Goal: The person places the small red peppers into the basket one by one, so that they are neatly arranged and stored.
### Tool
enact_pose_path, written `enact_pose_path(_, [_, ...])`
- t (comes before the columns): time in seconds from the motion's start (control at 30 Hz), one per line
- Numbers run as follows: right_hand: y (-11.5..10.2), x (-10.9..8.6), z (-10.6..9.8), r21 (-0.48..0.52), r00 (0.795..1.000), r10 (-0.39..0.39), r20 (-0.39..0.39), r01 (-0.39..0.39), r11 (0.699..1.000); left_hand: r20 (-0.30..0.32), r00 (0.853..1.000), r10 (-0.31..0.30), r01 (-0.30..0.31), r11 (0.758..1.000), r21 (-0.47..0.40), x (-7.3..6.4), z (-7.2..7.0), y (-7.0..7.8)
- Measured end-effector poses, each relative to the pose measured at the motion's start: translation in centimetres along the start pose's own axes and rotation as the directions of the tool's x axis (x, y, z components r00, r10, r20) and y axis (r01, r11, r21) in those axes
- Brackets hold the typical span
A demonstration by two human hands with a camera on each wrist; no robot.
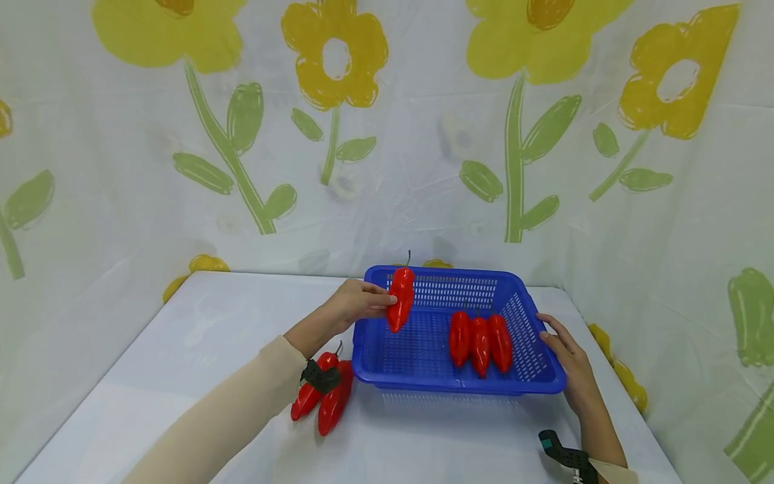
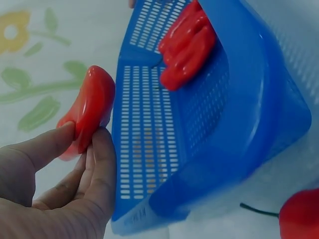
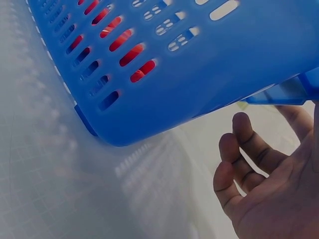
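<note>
My left hand (image 1: 357, 302) pinches a glossy red pepper (image 1: 401, 299) between thumb and fingers, its thin stem pointing up. In the head view this pepper overlaps the left part of a blue plastic basket (image 1: 447, 386) with slotted walls. The left wrist view shows the held pepper (image 2: 97, 99) beside the basket wall. Three red peppers (image 1: 480, 346) lie side by side in the basket's right half. At the basket's right rim, my right hand (image 1: 571, 359) holds the edge with thumb and index finger; its other fingers (image 3: 242, 167) curl loosely below the rim.
Two more red peppers (image 1: 335, 398) lie on the white table (image 1: 230, 323) left of the basket, partly behind my left wrist strap. A flower-print cloth (image 1: 411, 148) hangs behind and beside the table. Black straps (image 1: 565, 457) sit on both wrists.
</note>
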State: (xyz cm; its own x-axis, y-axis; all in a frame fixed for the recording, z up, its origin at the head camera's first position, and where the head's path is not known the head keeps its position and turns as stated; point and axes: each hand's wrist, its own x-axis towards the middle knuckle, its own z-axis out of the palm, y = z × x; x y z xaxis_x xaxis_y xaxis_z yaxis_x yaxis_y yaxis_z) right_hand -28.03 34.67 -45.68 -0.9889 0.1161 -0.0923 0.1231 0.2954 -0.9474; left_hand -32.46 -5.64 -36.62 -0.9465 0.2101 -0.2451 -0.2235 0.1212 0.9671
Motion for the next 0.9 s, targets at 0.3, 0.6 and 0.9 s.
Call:
enact_pose_path(0.3, [0.0,0.2,0.1,0.000,1.000,-0.002,-0.006,0.002,1.000,0.019,1.000,-0.004,0.003,0.999,0.045,1.0,1.2,0.9])
enact_pose_path(0.6, [-0.2,0.4,0.0,-0.008,1.000,0.005,-0.011,-0.005,1.000,0.035,0.999,-0.011,0.010,1.000,0.028,1.6,2.2,2.3])
enact_pose_path(0.9, [0.1,0.4,0.0,0.001,1.000,0.017,-0.012,-0.017,1.000,0.024,0.999,-0.041,0.041,0.999,0.000,3.2,3.5,1.1])
